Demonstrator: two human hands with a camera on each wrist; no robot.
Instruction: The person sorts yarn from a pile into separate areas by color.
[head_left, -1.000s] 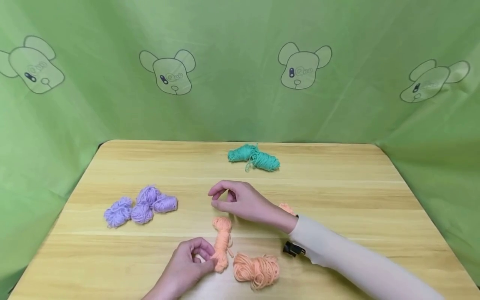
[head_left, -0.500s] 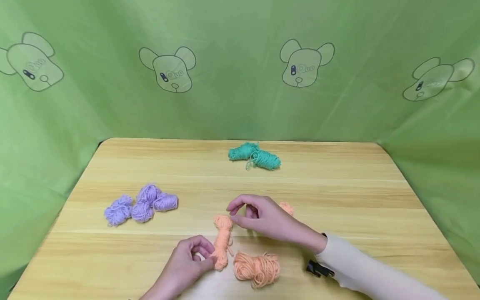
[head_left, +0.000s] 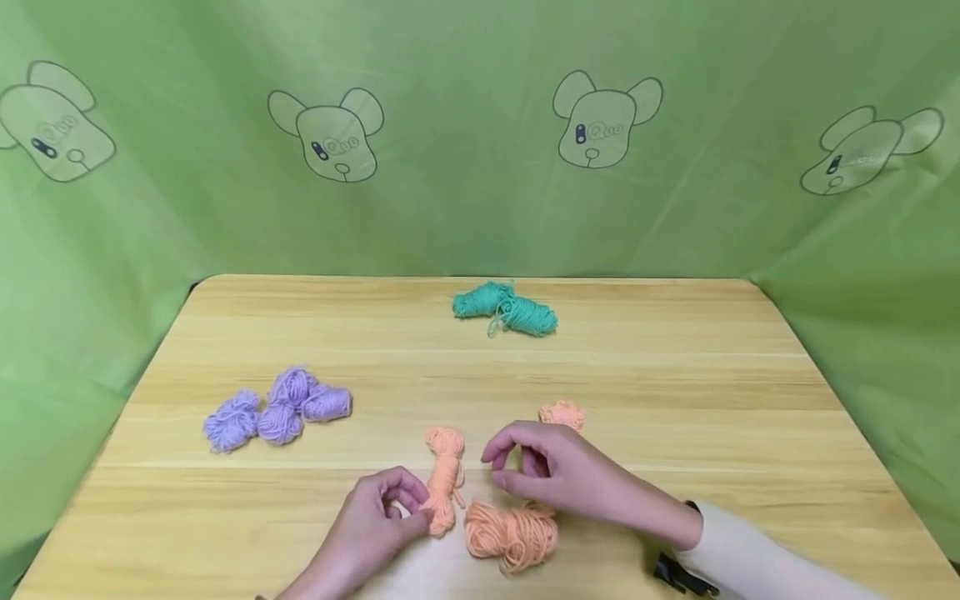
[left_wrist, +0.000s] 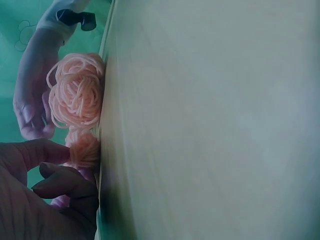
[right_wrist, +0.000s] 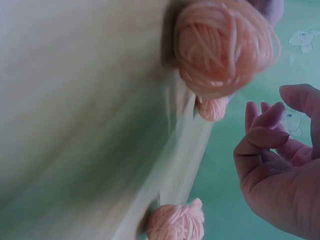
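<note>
Yarn in three colours lies on the wooden tabletop (head_left: 675,375), and both hands work near its front edge. The left hand (head_left: 371,529) comes in over the front edge left of centre and pinches the lower end of a long peach skein (head_left: 443,479) between thumb and curled fingers; the skein lies lengthwise, its far end pointing toward the middle of the tabletop. The left wrist view shows the fingertips (left_wrist: 50,152) closed against the fuzzy end of that skein (left_wrist: 85,150).

The right hand (head_left: 558,475) reaches in from the front right corner and hovers just right of the skein, fingers loosely curled, thumb and forefinger apart, holding nothing. Directly below it, close to the front edge, sits a loose peach coil (head_left: 512,536); the hand's underside is just above or grazing it, I cannot tell which. A small peach ball (head_left: 562,413) rests just beyond the hand, toward the centre.

A cluster of purple skeins (head_left: 277,408) lies toward the left edge, well apart from the hands. Two teal skeins (head_left: 506,310) lie together near the back edge at its middle. Bare wood runs wide along the right edge and across both back corners, and a clear band separates the teal yarn from the peach group. Green cloth (head_left: 480,167) with printed cartoon heads hangs behind and beside the tabletop.
</note>
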